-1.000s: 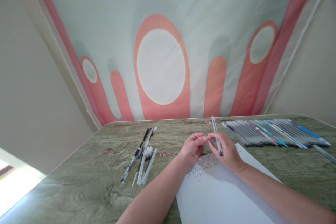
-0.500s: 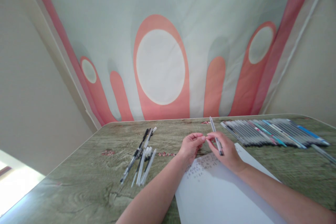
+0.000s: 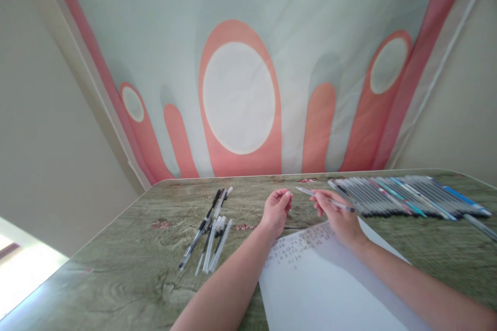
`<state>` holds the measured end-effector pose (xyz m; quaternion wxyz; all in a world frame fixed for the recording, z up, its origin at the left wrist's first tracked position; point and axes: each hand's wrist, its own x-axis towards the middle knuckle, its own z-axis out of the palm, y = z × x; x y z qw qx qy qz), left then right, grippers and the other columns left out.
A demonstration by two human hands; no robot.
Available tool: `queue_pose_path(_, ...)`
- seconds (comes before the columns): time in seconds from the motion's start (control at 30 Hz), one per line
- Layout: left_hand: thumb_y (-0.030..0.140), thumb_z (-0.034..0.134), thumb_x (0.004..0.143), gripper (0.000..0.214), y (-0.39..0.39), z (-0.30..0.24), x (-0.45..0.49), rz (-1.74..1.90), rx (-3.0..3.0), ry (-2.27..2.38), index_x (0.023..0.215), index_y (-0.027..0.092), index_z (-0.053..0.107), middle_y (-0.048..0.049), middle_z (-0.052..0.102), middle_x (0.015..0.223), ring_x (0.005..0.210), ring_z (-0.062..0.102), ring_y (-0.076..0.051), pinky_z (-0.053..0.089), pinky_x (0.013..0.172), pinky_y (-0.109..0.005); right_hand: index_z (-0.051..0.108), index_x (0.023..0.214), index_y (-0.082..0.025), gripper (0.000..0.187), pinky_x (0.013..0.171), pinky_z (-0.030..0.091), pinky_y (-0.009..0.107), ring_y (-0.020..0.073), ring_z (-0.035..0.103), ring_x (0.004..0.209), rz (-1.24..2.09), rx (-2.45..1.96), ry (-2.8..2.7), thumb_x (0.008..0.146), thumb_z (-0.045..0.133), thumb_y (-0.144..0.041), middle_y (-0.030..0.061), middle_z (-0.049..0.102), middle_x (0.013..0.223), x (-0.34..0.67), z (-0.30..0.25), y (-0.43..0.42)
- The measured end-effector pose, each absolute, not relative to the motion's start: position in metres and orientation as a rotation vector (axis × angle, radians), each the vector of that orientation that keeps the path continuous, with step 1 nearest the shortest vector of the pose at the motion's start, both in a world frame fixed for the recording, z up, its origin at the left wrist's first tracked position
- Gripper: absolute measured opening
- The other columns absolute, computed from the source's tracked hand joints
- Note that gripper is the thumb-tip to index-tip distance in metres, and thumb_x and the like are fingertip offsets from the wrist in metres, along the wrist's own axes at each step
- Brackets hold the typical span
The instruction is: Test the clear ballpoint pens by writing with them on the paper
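Observation:
My right hand (image 3: 334, 213) grips a clear-barrelled pen (image 3: 341, 204) that lies slantwise across the fingers, its pale pointed end toward the left. My left hand (image 3: 278, 209) is closed, thumb against the curled index finger; whatever it pinches, if anything, is too small to make out. A short gap lies between the left fingertips and the pen's pointed end. Below both hands is a white sheet of paper (image 3: 310, 289) with rows of dark handwritten marks near its top edge, partly under the right wrist and forearm.
Left of my arms lie several loose pens and clear tubes (image 3: 212, 245), some with black parts. On the right, a long row of pens (image 3: 404, 196) lies side by side, with one more pen (image 3: 481, 227) below its end. The wood-patterned table (image 3: 128, 258) meets a patterned wall covering (image 3: 240, 165).
My hands have moved apart from touching fingertips. The pen in my right hand has swung from nearly upright to almost level, its pointed end now leftward.

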<state>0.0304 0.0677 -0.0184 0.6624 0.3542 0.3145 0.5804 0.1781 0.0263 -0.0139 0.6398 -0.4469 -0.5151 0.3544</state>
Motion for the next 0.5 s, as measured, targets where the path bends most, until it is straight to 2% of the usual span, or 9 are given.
queue_pose_path(0.1, 0.029, 0.069, 0.063, 0.03, 0.073, -0.023, 0.027, 1.357, 0.875, 0.775, 0.084, 0.015, 0.054, 0.0005, 0.057, 0.071, 0.063, 0.052, -0.006, 0.038, 0.058, -0.017, 0.061, 0.086, -0.021, 0.024, 0.047, 0.041, 0.024, 0.0115, 0.052, 0.054, 1.105, -0.938, -0.979, 0.069, 0.063, -0.038, 0.0019, 0.062, 0.071, 0.182, -0.02, 0.036)
queue_pose_path(0.2, 0.03, 0.066, 0.065, 0.028, 0.077, -0.026, 0.024, 1.373, 1.004, 0.868, 0.085, 0.015, 0.054, -0.0005, 0.058, 0.072, 0.068, 0.055, -0.008, 0.039, 0.061, -0.018, 0.062, 0.08, -0.02, 0.02, 0.052, 0.045, 0.024, 0.0122, 0.056, 0.06, 1.291, -0.84, -0.882, 0.066, 0.067, -0.034, 0.0006, 0.061, 0.067, 0.187, -0.025, 0.044)
queue_pose_path(0.33, 0.029, 0.064, 0.067, 0.026, 0.079, -0.027, 0.024, 1.372, 1.116, 0.94, 0.086, 0.015, 0.053, -0.0013, 0.059, 0.071, 0.066, 0.054, -0.009, 0.039, 0.061, -0.019, 0.063, 0.076, -0.019, 0.018, 0.061, 0.048, 0.028, 0.0143, 0.058, 0.067, 1.298, -0.839, -0.901, 0.066, 0.067, -0.033, 0.0014, 0.061, 0.069, 0.189, -0.029, 0.048)
queue_pose_path(0.5, 0.03, 0.062, 0.069, 0.024, 0.078, -0.028, 0.024, 1.363, 1.189, 0.949, 0.085, 0.015, 0.054, -0.001, 0.059, 0.07, 0.061, 0.051, -0.008, 0.038, 0.06, -0.019, 0.064, 0.077, -0.018, 0.019, 0.063, 0.048, 0.028, 0.015, 0.059, 0.069, 1.27, -0.866, -0.929, 0.068, 0.064, -0.035, 0.0025, 0.062, 0.07, 0.186, -0.028, 0.047)
